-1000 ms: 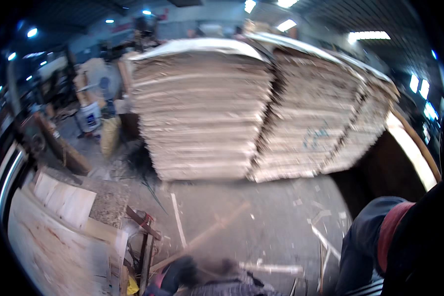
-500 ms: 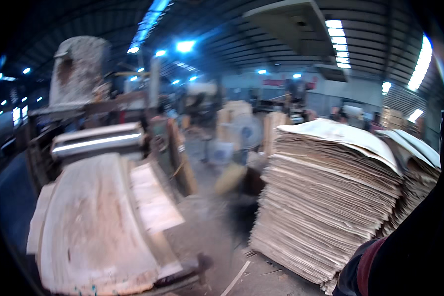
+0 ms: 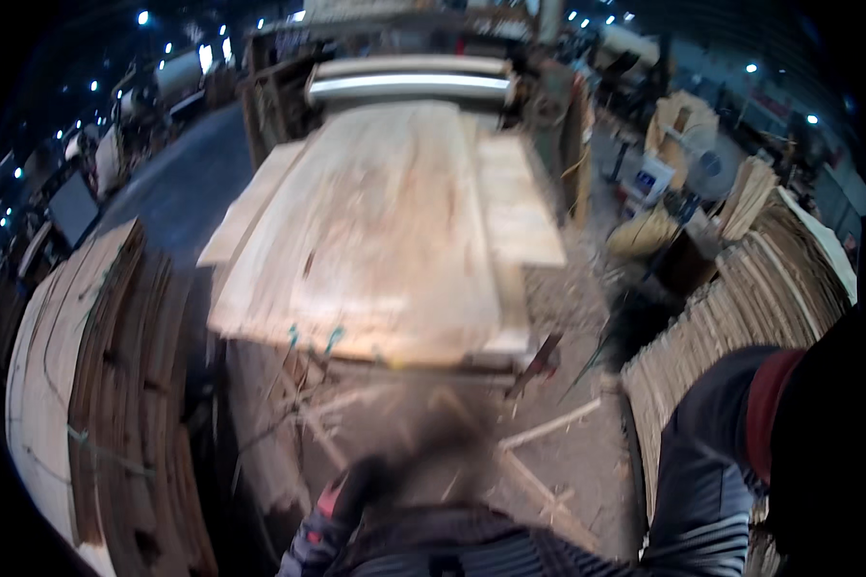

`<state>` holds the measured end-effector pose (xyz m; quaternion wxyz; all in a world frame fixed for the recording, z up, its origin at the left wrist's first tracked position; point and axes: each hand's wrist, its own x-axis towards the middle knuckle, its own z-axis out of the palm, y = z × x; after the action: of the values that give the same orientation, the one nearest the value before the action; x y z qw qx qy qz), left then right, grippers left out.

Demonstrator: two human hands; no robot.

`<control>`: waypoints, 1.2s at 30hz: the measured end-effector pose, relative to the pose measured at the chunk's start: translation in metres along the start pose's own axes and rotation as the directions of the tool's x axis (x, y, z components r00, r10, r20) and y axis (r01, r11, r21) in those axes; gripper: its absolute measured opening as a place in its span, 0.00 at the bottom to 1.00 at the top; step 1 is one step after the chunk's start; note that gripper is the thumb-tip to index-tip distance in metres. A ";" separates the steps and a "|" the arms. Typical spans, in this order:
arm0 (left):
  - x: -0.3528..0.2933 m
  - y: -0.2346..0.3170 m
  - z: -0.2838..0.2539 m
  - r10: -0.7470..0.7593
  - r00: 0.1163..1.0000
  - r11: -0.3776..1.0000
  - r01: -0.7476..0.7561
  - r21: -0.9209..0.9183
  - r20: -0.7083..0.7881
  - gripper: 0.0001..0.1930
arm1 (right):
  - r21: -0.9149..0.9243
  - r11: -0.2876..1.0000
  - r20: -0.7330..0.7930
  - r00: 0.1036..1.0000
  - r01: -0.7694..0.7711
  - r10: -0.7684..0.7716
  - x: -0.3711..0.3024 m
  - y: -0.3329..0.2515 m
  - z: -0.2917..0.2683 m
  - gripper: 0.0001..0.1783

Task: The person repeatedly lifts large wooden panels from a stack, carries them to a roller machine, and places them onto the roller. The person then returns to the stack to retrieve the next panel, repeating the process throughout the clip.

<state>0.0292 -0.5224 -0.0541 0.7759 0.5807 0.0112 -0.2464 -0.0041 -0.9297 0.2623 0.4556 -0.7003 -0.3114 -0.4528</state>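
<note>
My left hand (image 3: 361, 484) seems to be in a dark glove at the lower middle, below the front edge of a pile of wood veneer sheets (image 3: 375, 240). Motion smears its fingers, so I cannot make out whether it holds anything. A dark blur lies just beyond it, too smeared to name. My right sleeve (image 3: 712, 423), dark with a maroon band, bends down beside a tall veneer stack at the right; the right hand is out of sight. The veneer sheets lie in front of a machine with a shiny metal roller (image 3: 409, 89).
At the left stands another veneer stack (image 3: 43, 385) with thin cords on it. The tall stack (image 3: 770, 274) fills the right side. Wood strips (image 3: 548, 423) litter the floor. Beyond are a white bucket (image 3: 642, 183), a round fan (image 3: 712, 173) and a yellowish sack (image 3: 642, 234).
My view has swung left and down. The veneer pile and roller now sit in the middle, the left stack has come into view, and my left hand shows at the bottom.
</note>
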 end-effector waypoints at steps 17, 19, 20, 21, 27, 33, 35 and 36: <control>-0.020 0.092 -0.194 0.172 0.981 0.984 -0.165 0.070 -0.095 0.17 | 0.220 0.970 -0.009 0.994 0.107 -0.108 0.039 0.004 0.231 0.15; -0.011 0.099 -0.200 0.019 0.997 0.939 -0.042 -0.343 -0.069 0.16 | 0.202 0.974 -0.012 0.995 0.101 -0.100 0.039 0.004 0.238 0.15; -0.006 0.103 -0.200 0.006 0.996 0.942 -0.037 -0.333 -0.093 0.16 | 0.193 0.977 -0.013 0.995 0.096 -0.095 0.039 0.004 0.241 0.14; 0.000 0.107 -0.199 0.004 0.994 0.939 -0.041 -0.341 -0.107 0.16 | 0.184 0.978 -0.011 0.995 0.095 -0.095 0.038 0.004 0.244 0.14; 0.023 0.122 -0.189 0.029 0.996 0.947 -0.056 -0.317 -0.090 0.18 | 0.181 0.977 0.006 0.993 0.117 -0.120 0.039 0.014 0.252 0.13; 0.016 0.125 -0.207 0.136 0.965 0.972 -0.173 -0.158 -0.223 0.18 | 0.309 0.940 0.035 0.986 0.142 -0.161 0.068 0.024 0.271 0.12; 0.023 0.122 -0.211 0.191 0.950 0.975 -0.212 -0.061 -0.245 0.17 | 0.361 0.919 0.065 0.979 0.159 -0.194 0.072 0.027 0.286 0.11; 0.027 0.121 -0.212 0.190 0.936 0.982 -0.188 0.036 -0.298 0.16 | 0.387 0.908 0.078 0.975 0.163 -0.208 0.073 0.029 0.293 0.11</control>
<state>0.1572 -0.3152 -0.0232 0.7832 0.6124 0.0720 -0.0799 0.1521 -0.6696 0.2682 0.5177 -0.5920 -0.4841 -0.3836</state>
